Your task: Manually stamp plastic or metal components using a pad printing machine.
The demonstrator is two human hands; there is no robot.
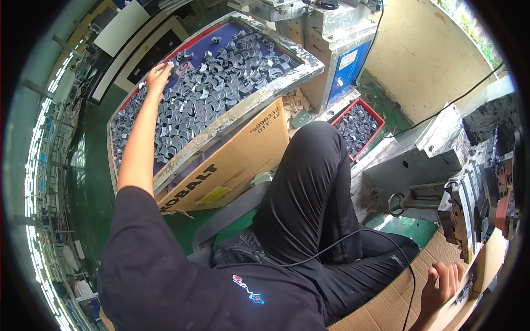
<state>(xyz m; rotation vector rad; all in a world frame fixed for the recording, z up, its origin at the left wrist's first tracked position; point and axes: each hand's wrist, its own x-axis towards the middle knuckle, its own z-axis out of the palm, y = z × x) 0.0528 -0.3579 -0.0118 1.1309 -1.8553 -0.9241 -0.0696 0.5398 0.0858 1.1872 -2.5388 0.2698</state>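
Nearest, a black cable (413,281) loops across the lap. The right hand (443,284) is low by a cardboard sheet (386,292), fingers curled; whether it grips anything, I can't tell. A chair armrest (226,215) flanks the seat, and up comes the bent knee (314,149), standing between right hand and tray! Off to the right, a metal machine (414,171) crowds in. A carton panel (248,149) leans below the tray (309,67), a red bin (383,123) beyond the knee. Curved grey pieces (193,110) cover the tray, and at its far side, well apart from its partner, the left hand (158,77) has fingertips bunched at one; grip unclear. Behind: a blue-panelled cabinet (345,69).
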